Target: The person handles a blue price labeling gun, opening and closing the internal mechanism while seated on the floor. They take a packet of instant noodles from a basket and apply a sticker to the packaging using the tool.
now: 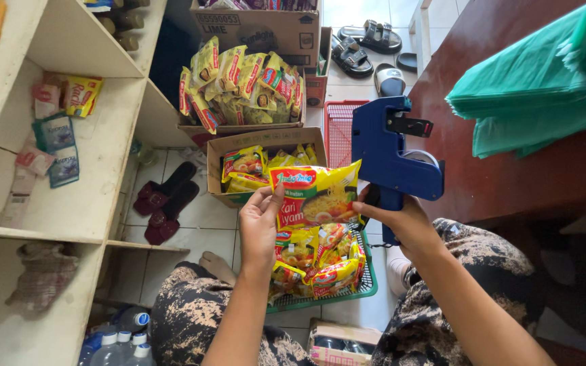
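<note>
Shelving of cream-painted wood [96,196] fills the side we see left of the green plastic basket [367,285], which we take as our landmark; small sachets and packets lie on its boards. Right of the basket and higher in view runs a dark red-brown wooden table [510,169], bearing a stack of folded green plastic sheets [544,88]. Beyond the basket stand brown cardboard cartons — the nearest one [266,142] is open and holds yellow noodle packets, and a farther one [239,88] is heaped with more of them. A red plastic basket [339,135] stands just beyond the green one, partly hidden. Dark maroon sandals [164,203] lie on the pale tiled floor left of the basket, and clear plastic bottles with white caps [120,342] stand nearer to us on that same side.

Directly over the basket, which is itself full of yellow packets, our right hand [401,220] is wrapped tight around the grip of a blue plastic price-labelling gun [391,152], its head raised above the basket's far edge. Our left hand [259,227] pinches the left edge of a yellow-and-red instant noodle packet [317,196] — thumb in front, fingers curled behind. The right hand's fingertips touch the packet's right edge. The packet hangs upright above the basket, between both hands, just below the gun's head.
</note>
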